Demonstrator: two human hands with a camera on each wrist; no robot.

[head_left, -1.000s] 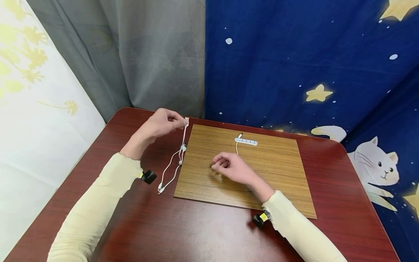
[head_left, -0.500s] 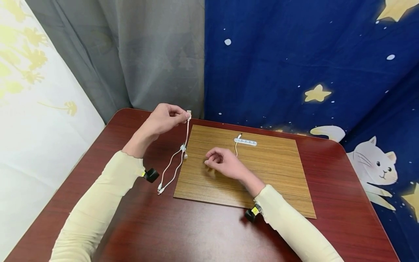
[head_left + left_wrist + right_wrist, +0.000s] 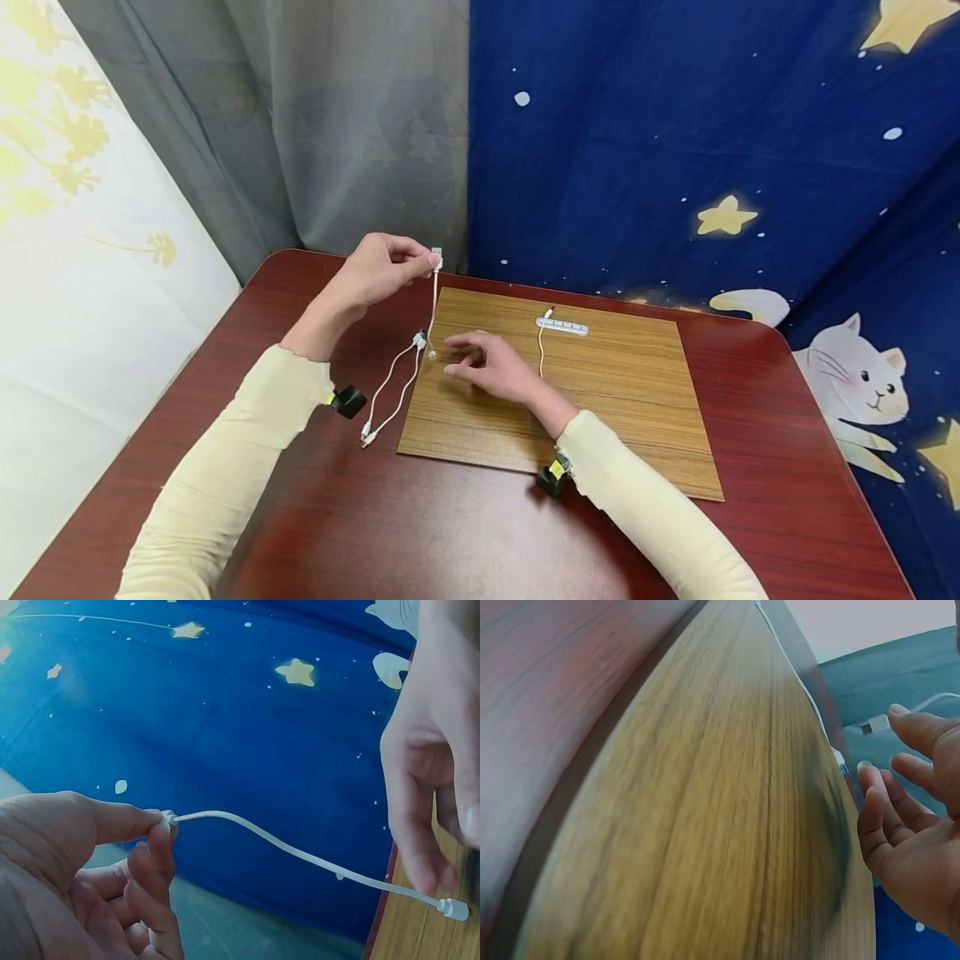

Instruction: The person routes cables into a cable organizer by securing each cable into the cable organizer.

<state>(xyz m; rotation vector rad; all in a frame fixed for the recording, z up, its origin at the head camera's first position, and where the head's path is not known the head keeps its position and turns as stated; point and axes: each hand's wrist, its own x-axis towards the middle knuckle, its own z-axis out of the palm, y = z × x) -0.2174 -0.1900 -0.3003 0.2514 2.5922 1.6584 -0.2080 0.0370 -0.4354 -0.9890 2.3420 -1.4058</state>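
Observation:
My left hand (image 3: 375, 271) pinches the USB plug (image 3: 437, 260) of a short white charging cable (image 3: 434, 304) between thumb and fingertips, raised above the table's back edge. The cable hangs down, and its small lower plug (image 3: 454, 908) dangles by the wooden board's left edge. Close to that plug, my right hand (image 3: 491, 365) reaches left over the board, fingers loosely bent and nothing held. In the right wrist view, a plug (image 3: 874, 726) shows beyond the right thumb. Beside the board, another white cable (image 3: 405, 387) lies looped on the table.
On the board (image 3: 600, 392), near its back, a pale slotted cable clip strip (image 3: 562, 326) has a white cable (image 3: 542, 346) lying across its left end. The dark red table (image 3: 360, 517) surrounds the board, with grey and blue curtains (image 3: 600, 167) behind.
The left hand has risen slightly and moved right with the cable, whose lower end now hangs apart from the looped one. My right hand has moved left towards it, its fingers opening more.

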